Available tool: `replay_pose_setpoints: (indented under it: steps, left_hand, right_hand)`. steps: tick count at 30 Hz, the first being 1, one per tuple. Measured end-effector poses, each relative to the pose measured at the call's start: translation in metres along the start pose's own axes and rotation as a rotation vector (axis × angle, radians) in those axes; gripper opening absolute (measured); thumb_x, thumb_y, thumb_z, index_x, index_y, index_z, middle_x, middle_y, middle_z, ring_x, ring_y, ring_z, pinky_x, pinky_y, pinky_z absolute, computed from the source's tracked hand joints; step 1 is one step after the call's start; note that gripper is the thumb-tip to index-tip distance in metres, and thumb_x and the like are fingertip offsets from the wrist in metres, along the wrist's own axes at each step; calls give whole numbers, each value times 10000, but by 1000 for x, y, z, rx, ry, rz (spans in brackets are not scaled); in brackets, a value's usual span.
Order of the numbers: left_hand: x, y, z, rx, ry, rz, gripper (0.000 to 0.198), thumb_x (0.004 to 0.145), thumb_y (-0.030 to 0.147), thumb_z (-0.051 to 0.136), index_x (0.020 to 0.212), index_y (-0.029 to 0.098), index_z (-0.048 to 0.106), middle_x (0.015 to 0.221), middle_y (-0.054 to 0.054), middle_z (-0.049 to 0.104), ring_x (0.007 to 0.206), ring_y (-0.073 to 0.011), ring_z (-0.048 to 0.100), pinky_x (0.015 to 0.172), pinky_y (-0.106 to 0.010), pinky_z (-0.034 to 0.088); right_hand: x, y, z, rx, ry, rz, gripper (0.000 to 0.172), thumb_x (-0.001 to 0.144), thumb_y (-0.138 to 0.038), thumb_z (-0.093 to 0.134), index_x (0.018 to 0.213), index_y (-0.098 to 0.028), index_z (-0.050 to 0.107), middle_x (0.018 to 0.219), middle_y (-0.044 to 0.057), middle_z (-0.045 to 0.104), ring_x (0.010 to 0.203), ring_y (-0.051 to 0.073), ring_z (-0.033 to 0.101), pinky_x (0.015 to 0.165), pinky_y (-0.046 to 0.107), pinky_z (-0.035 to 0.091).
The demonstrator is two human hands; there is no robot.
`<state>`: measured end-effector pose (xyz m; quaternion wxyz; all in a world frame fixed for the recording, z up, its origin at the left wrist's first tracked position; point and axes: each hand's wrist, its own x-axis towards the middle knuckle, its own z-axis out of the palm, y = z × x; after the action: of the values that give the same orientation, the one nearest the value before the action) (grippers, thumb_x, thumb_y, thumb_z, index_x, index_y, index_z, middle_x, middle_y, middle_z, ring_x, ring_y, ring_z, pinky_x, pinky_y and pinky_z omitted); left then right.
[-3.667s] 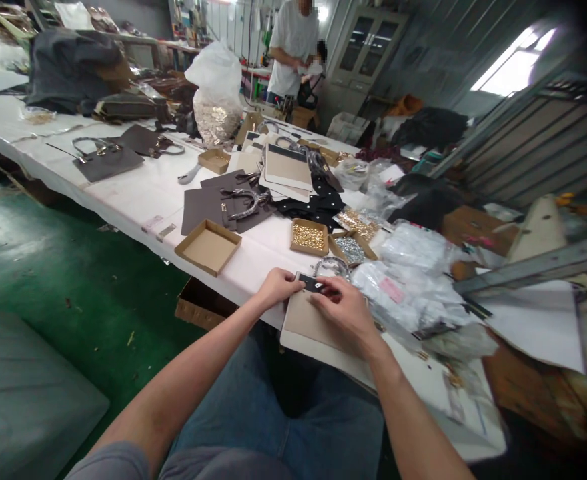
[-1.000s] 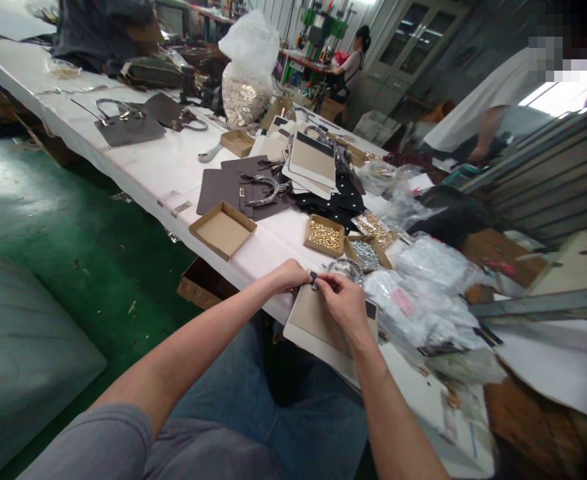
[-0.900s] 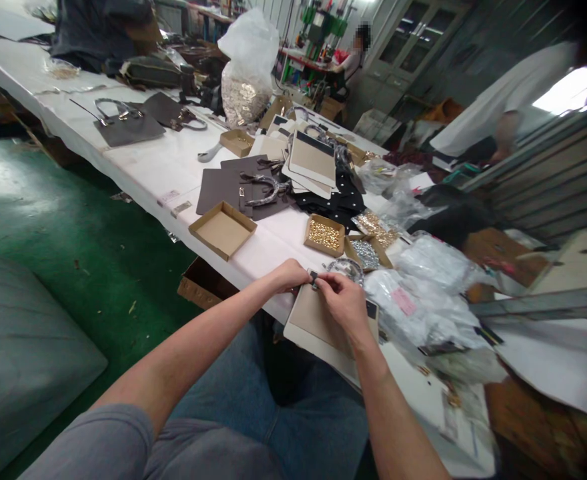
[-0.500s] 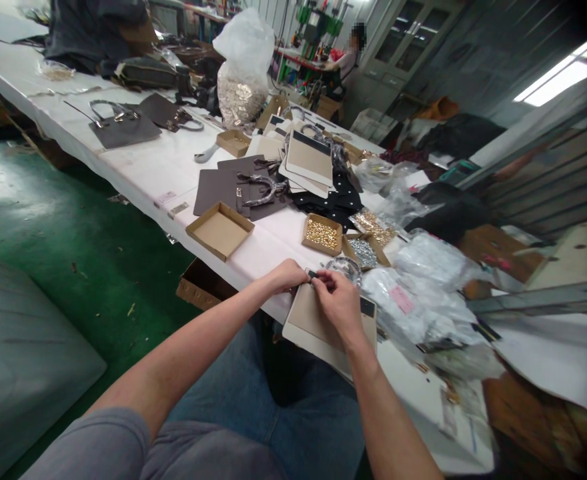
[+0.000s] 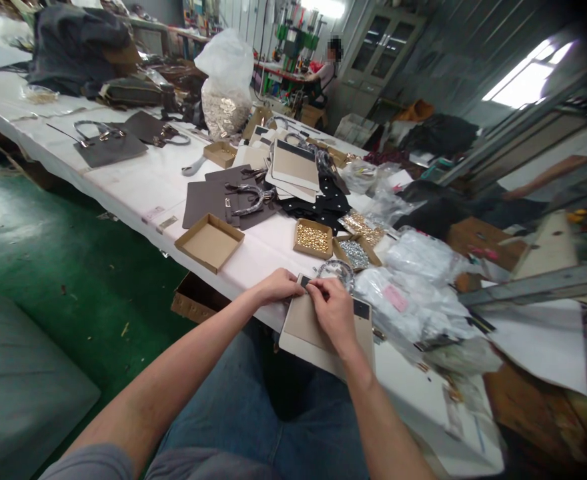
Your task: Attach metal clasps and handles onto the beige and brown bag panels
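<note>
A beige bag panel [image 5: 303, 327] with a dark strip along its far edge lies at the near edge of the table, partly under my hands. My left hand [image 5: 279, 285] is closed at the panel's far left corner, thumb and fingers pinching its edge. Over the dark strip, right beside the left fingertips, my right hand [image 5: 333, 310] is closed in a pinch. Whatever sits between its fingertips is too small to make out. Just behind the right hand stands a plastic-wrapped bag handle [image 5: 337, 270], its lower part hidden.
Beyond the hands are a box of gold-coloured fittings [image 5: 313, 238] and a box of silver-coloured ones [image 5: 353, 253]. An unfilled cardboard tray [image 5: 210, 243] lies left, near dark bag pieces [image 5: 208, 200]. Plastic bags [image 5: 403, 300] crowd the right. A person [image 5: 327, 70] sits far back.
The whole view has shifted a little. My hands stay at the panel's far left corner, and the right fingers have drawn closer together over the dark strip.
</note>
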<state>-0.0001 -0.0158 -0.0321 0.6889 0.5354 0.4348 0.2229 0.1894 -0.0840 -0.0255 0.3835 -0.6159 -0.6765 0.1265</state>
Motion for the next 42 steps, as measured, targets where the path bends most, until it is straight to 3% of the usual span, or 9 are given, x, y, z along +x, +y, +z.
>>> replay_pose_setpoints:
  steps: [4, 9, 12, 17, 22, 25, 32, 38, 42]
  left_hand:
    - [8, -13, 0, 13, 13, 50, 353, 694, 449, 921, 743, 137, 764, 644, 0, 620, 616, -141, 507, 540, -245, 338]
    - [14, -20, 1, -35, -40, 101, 441, 707, 467, 889, 950, 99, 870, 782, -22, 720, 727, -167, 592, 642, -244, 439]
    - [14, -20, 1, -1, -22, 100, 430, 731, 471, 887, 942, 97, 866, 767, -24, 713, 718, -167, 587, 631, -240, 425]
    - [15, -24, 1, 172, 40, 151, 406, 797, 513, 857, 846, 112, 821, 687, -8, 639, 677, -158, 538, 590, -238, 356]
    - [14, -24, 3, 296, 65, 203, 399, 879, 535, 768, 825, 140, 782, 651, 13, 577, 660, -156, 506, 578, -251, 294]
    - [13, -23, 3, 327, 79, 208, 408, 882, 546, 767, 782, 150, 747, 641, 16, 558, 660, -157, 500, 576, -259, 272]
    - [15, -25, 1, 334, 42, 252, 417, 903, 545, 743, 844, 136, 795, 713, -6, 645, 699, -168, 547, 597, -250, 313]
    - [15, -25, 1, 244, -5, 241, 454, 814, 547, 844, 959, 117, 860, 778, -15, 717, 739, -186, 606, 621, -245, 377]
    - [12, -20, 6, 237, 39, 213, 426, 753, 527, 889, 873, 121, 842, 754, -16, 705, 740, -189, 617, 606, -248, 366]
  right_hand:
    - [0, 0, 2, 4, 11, -19, 182, 1085, -327, 660, 1042, -256, 822, 1069, 97, 779, 1029, 307, 725, 951, 467, 555]
    - [1, 3, 1, 9, -24, -35, 199, 1103, -287, 606, 1086, -264, 804, 1113, 99, 780, 1080, 318, 726, 989, 479, 555]
    - [0, 3, -2, 22, -35, -42, 177, 1107, -293, 616, 1110, -266, 791, 1139, 92, 785, 1097, 313, 731, 995, 474, 560]
    - [-5, 0, -5, 81, -14, -3, 160, 1104, -354, 660, 1109, -271, 797, 1165, 80, 810, 1070, 290, 753, 868, 414, 590]
    - [-7, 1, -5, 108, -11, 23, 192, 1100, -357, 648, 1142, -270, 814, 1193, 86, 831, 1092, 295, 766, 932, 433, 602]
    - [-5, 4, -4, 114, -15, 68, 220, 1083, -427, 683, 1122, -259, 821, 1141, 94, 844, 1006, 294, 772, 856, 420, 606]
    - [1, 9, -1, 135, -32, 154, 211, 1047, -427, 708, 1011, -244, 808, 1020, 82, 848, 914, 283, 765, 838, 412, 579]
    - [4, 11, 3, 64, -28, 164, 147, 1013, -365, 707, 967, -249, 784, 959, 69, 834, 896, 289, 754, 856, 423, 554]
    - [3, 12, 4, 39, -24, 136, 149, 1025, -360, 689, 974, -252, 778, 955, 74, 831, 909, 299, 757, 863, 434, 561]
